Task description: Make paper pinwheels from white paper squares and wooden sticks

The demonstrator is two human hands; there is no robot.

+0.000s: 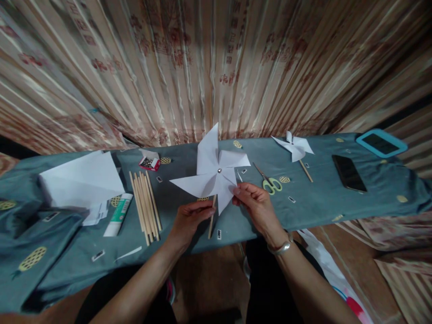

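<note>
A white paper pinwheel (211, 177) on a wooden stick is held up in front of me, with a shiny round pin at its centre. My left hand (192, 220) pinches the stick just below the paper blades. The fingers of my right hand (254, 202) are closed on the edge of the lower right blade. To the right of that hand lie scissors (271, 183) with light green handles. Farther right, a second paper pinwheel (295, 146) rests on the cloth with its stick pointing toward me.
On the left are white paper sheets (81, 177), a glue tube (119, 215), several wooden sticks (145, 204) and a small red box of pins (149, 160). A phone (348, 173) and a blue-framed device (382, 142) lie at the right. Behind the cloth-covered table (313, 204) hangs a curtain (189, 67).
</note>
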